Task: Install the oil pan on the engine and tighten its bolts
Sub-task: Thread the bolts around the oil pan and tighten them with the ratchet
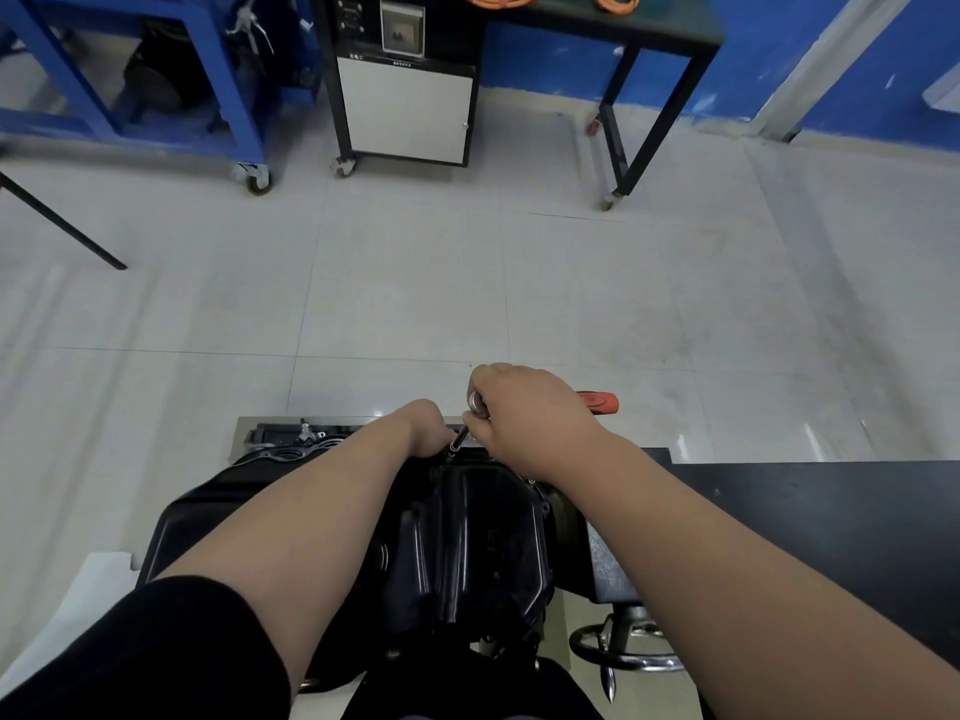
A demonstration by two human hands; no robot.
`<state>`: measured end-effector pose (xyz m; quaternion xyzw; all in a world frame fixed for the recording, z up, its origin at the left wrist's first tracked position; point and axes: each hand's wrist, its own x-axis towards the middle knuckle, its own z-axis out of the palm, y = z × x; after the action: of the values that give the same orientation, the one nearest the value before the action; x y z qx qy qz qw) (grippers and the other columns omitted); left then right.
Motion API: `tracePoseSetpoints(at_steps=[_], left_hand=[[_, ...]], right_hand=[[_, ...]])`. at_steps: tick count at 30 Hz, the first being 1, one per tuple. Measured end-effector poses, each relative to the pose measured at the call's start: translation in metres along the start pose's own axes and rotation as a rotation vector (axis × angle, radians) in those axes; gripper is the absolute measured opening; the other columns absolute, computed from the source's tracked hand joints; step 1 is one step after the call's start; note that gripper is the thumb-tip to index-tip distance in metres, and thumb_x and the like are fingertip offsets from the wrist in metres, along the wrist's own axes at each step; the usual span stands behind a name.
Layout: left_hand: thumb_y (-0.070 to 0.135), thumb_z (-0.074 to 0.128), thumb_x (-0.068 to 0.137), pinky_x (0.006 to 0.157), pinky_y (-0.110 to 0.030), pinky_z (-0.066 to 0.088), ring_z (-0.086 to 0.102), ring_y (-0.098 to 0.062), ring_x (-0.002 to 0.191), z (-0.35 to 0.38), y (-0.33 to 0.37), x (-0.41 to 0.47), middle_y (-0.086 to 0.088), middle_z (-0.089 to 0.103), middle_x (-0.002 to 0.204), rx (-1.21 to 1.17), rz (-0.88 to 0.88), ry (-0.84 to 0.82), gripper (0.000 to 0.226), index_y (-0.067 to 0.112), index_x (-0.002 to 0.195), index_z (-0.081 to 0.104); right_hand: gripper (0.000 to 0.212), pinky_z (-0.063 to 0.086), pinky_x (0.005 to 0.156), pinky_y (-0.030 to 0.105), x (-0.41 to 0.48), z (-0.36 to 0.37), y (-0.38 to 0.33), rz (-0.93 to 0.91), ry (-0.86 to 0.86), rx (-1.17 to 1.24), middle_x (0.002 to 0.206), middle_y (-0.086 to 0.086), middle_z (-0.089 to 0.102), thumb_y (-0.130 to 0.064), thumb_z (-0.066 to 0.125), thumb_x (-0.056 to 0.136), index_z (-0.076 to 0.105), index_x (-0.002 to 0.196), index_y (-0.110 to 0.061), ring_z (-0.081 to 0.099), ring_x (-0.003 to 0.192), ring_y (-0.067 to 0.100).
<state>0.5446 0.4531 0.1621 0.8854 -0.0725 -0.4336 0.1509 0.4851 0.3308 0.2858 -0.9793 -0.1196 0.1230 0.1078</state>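
The black oil pan (467, 537) lies on top of the engine (291, 444) low in the middle of the view. My right hand (524, 413) grips a ratchet wrench whose red handle (602, 401) sticks out to the right. Its thin metal extension (460, 439) slants down to the pan's far edge. My left hand (428, 426) is curled beside the extension's lower end, fingers hidden behind the knuckles. The bolt under the socket is not visible.
A black table (831, 511) lies to the right with a chrome handwheel (618, 652) below it. Across the tiled floor stand a blue frame cart (156, 85), a black and white cabinet on castors (405, 106) and a black wheeled table (660, 96).
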Motion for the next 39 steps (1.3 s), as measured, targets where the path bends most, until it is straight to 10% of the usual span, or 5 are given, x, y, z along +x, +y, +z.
tracePoseSetpoints(at_steps=[12,23,28,32,39], left_hand=[[0.034,0.066,0.076,0.059,-0.023,0.038,0.055,-0.009,0.065,-0.008,-0.037,-0.052,0.007,0.060,0.070,-0.259,0.189,0.388,0.007,0.027,0.076,0.064],[0.039,0.064,0.073,0.046,-0.027,0.027,0.038,-0.007,0.048,0.019,-0.011,-0.082,0.007,0.042,0.051,-0.333,0.287,0.612,0.035,0.029,0.053,0.037],[0.028,0.053,0.083,0.046,-0.027,0.028,0.042,-0.020,0.053,0.015,-0.008,-0.080,0.006,0.043,0.049,-0.277,0.347,0.601,0.035,0.025,0.054,0.036],[0.031,0.053,0.088,0.053,-0.031,0.035,0.044,-0.020,0.058,0.005,-0.014,-0.078,0.006,0.043,0.051,-0.154,0.454,0.515,0.030,0.024,0.060,0.047],[0.048,0.044,0.091,0.058,-0.027,0.034,0.057,-0.019,0.076,0.004,-0.010,-0.078,0.005,0.059,0.074,0.133,0.431,0.587,0.029,0.026,0.086,0.062]], right_hand=[[0.032,0.016,0.047,0.026,0.004,-0.003,-0.013,-0.115,-0.147,-0.086,0.111,-0.003,0.048,-0.008,0.050,0.086,0.051,0.115,-0.023,0.053,0.084,0.022],[0.019,0.020,0.045,0.027,0.009,0.000,-0.029,-0.055,-0.118,-0.310,0.094,0.006,0.059,-0.027,0.039,0.096,0.050,0.104,-0.013,0.047,0.068,0.026],[0.032,0.046,0.068,0.036,0.009,-0.016,-0.026,-0.050,-0.202,-0.089,0.100,0.006,0.061,-0.030,0.051,0.090,0.046,0.113,-0.008,0.057,0.087,0.027],[0.026,0.035,0.050,0.028,0.007,-0.038,-0.020,-0.069,-0.215,-0.283,0.071,-0.002,0.054,-0.043,0.056,0.083,0.057,0.078,-0.018,0.056,0.067,0.019],[0.025,0.033,0.074,0.033,-0.003,-0.041,-0.018,-0.263,-0.103,-0.541,0.081,0.000,0.056,-0.038,0.043,0.093,0.062,0.089,-0.023,0.056,0.088,0.023]])
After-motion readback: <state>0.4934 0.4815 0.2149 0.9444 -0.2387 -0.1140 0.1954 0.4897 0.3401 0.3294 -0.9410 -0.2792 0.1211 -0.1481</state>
